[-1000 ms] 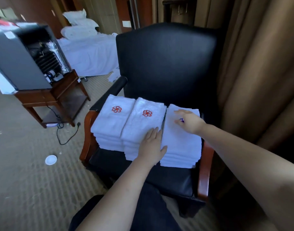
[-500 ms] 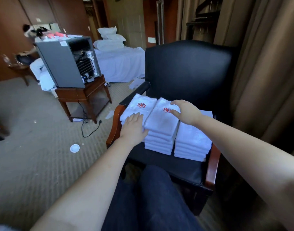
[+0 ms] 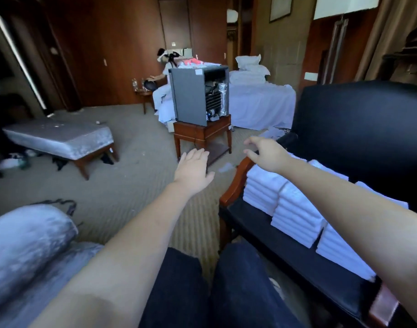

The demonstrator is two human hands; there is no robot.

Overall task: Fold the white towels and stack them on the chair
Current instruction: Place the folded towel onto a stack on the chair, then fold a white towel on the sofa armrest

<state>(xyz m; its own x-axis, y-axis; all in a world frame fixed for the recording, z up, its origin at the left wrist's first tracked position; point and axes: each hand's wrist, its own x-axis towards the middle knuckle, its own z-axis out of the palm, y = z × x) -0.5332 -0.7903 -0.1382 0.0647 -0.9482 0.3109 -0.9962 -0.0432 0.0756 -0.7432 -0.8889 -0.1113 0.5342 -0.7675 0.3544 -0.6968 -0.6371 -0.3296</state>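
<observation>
Left hand (image 3: 193,171): centre of frame, over the carpet (image 3: 122,185), palm down, fingers straight and together, holding nothing.
Right hand (image 3: 265,155): right of centre, above the wooden armrest (image 3: 236,183), fingers spread and slightly bent, holding nothing.
White towels (image 3: 295,209): folded, in three stacks side by side on the seat of the chair (image 3: 359,129), lower right of frame; the right forearm crosses over them.
Chair: black upholstery, wood arms, right side of frame.
Grey mini fridge (image 3: 191,95): upper centre, back panel exposed, on a wooden side table (image 3: 202,133).
Silver bench (image 3: 61,138): left of frame.
Bed (image 3: 259,102): white linen, upper centre-right.
</observation>
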